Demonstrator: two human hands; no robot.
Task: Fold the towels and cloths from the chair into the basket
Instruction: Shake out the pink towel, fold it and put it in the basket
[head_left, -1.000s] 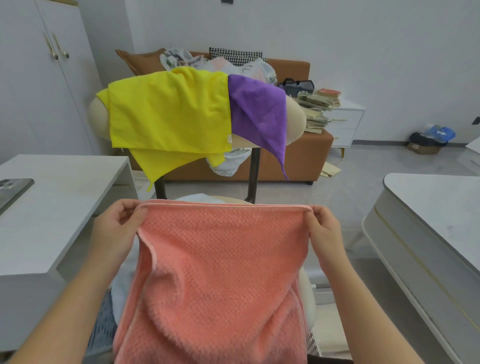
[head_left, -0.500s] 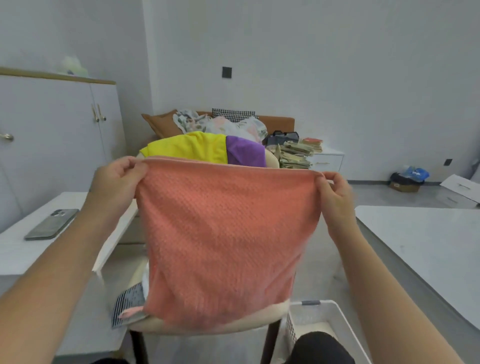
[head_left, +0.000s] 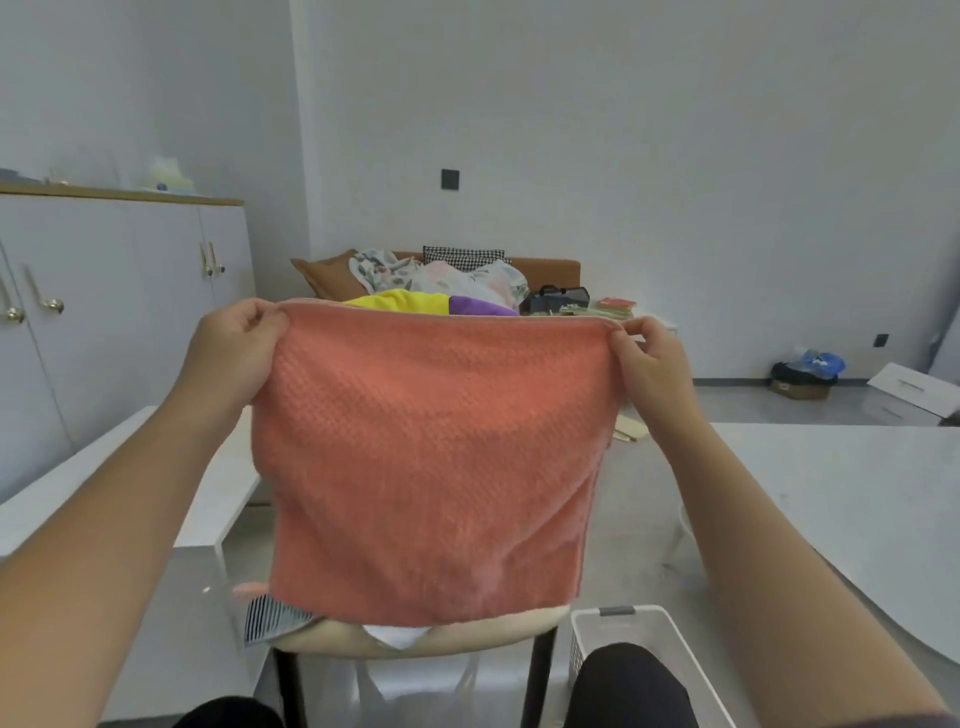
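Our left grip (head_left: 236, 345) and right grip (head_left: 649, 358) each pinch one top corner of the orange towel (head_left: 431, 457), which hangs flat above the chair (head_left: 415, 642). We should hold the edge tight and join the corners evenly, before the basket (head_left: 654, 623).

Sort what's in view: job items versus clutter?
Job: coral towel, pinched by left hand and right hand; yellow cloth; purple cloth; striped cloth; chair; basket.
Clutter: sofa, books, cabinet, black bag.
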